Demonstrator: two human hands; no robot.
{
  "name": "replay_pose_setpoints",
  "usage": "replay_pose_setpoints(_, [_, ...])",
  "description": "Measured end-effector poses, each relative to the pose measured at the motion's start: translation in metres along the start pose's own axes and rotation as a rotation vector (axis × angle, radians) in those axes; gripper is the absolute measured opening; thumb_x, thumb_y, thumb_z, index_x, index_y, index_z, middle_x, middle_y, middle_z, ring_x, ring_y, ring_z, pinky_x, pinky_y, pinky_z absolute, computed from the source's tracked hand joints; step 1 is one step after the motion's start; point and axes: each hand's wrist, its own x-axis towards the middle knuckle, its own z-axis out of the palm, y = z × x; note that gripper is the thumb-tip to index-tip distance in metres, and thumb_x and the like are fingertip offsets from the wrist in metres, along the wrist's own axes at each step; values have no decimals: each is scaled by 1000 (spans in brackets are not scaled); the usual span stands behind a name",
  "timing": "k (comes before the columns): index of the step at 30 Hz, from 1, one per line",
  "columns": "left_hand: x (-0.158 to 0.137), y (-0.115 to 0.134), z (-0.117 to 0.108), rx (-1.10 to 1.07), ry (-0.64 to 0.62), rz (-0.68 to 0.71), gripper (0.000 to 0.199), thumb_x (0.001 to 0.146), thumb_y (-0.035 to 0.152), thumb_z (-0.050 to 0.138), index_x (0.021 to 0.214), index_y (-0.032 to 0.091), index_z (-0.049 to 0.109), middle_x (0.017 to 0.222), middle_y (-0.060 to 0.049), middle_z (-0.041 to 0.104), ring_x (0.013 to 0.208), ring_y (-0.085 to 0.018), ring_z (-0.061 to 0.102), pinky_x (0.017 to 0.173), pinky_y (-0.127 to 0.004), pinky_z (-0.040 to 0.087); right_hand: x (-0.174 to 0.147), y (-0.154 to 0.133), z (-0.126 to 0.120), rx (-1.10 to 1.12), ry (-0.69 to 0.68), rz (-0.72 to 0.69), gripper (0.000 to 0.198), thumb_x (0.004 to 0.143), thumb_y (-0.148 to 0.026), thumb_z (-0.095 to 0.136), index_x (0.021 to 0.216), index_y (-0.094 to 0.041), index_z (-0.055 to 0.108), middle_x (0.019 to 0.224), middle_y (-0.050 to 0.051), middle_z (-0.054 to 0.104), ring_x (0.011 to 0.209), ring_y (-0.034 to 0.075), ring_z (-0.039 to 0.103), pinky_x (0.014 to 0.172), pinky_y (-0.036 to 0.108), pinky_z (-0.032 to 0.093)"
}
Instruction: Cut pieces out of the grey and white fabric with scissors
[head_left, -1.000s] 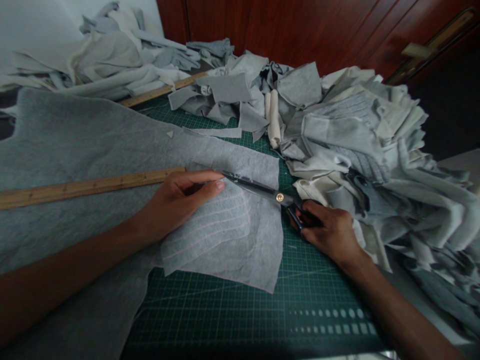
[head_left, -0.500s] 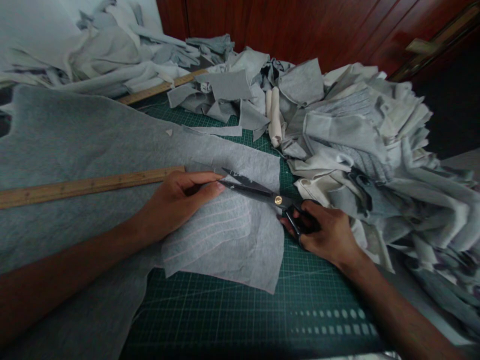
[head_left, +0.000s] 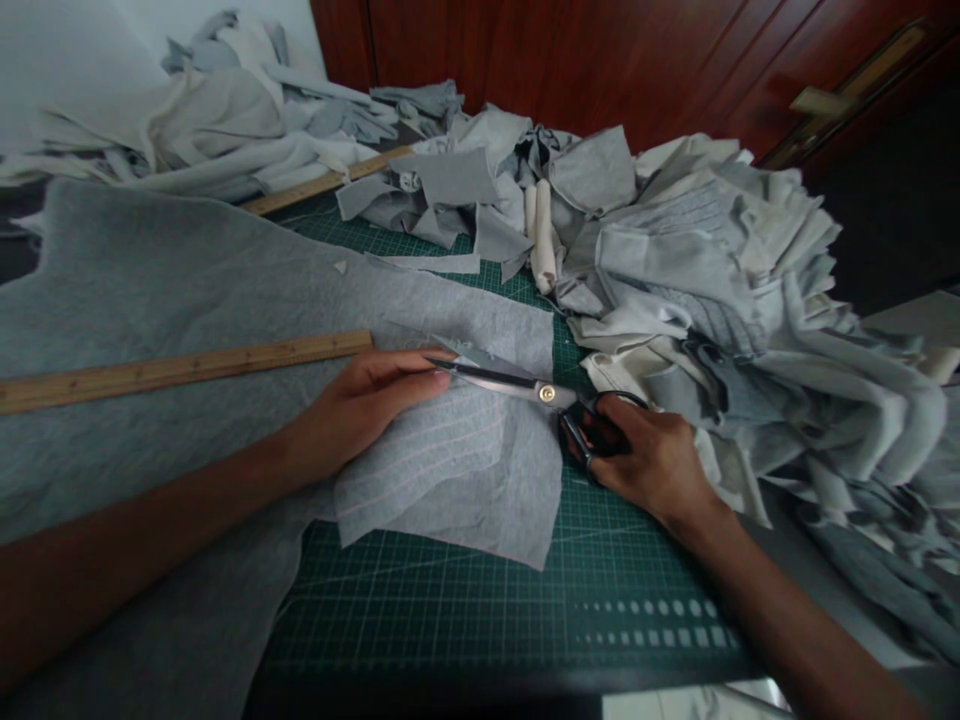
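Grey cloth (head_left: pixel 442 440) pinched in left hand (head_left: pixel 367 402), scissors (head_left: pixel 547 394) gripped in right hand (head_left: pixel 656 455), long axis slanting leftward over the cloth, tips close by the left thumb.

Here's the counter (head_left: pixel 817 590), and a green gridded mat (head_left: pixel 420 620) spreads across it! Sprawling over the mat's left side, a broad grey cloth (head_left: pixel 187 290)! Grey scraps (head_left: pixel 454 180) bunch at the far edge, a cream roll (head_left: pixel 544 245) beside them, and heaped fabric (head_left: pixel 690 265) crowds the right!
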Motion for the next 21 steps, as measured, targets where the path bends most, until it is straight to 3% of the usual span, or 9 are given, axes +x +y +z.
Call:
replay_pose_setpoints(5, [1,-2,1,-27,36,-30,18,82,32,68,90,24,82,86,0,76,76,-13,63,68,-22,48,2,0,-4,-15,-11,-3,12,86,-27,57,76,-20,57,57,-2,58,47,12,51,47,24,32])
replay_pose_setpoints(12, [2,-6,-1,36,131,-30,11,79,33,69,74,26,78,93,-2,77,95,-18,69,87,-28,54,1,2,-4,17,-45,20,10,83,-24,58,74,-21,55,57,-3,57,45,11,47,48,24,29])
replay_pose_setpoints(17, [1,-6,-1,125,164,-79,19,77,40,70,75,23,76,83,-1,74,86,-20,68,78,-29,55,0,4,-6,39,-49,17,1,78,-20,57,77,-20,58,59,-3,58,47,11,51,48,23,31])
replay_pose_setpoints(21, [1,-5,-2,107,115,-77,20,79,40,68,78,23,78,83,0,75,85,-19,68,76,-27,54,0,5,-7,39,-41,7,10,73,-16,52,79,-20,60,60,-2,59,46,11,51,48,23,31])
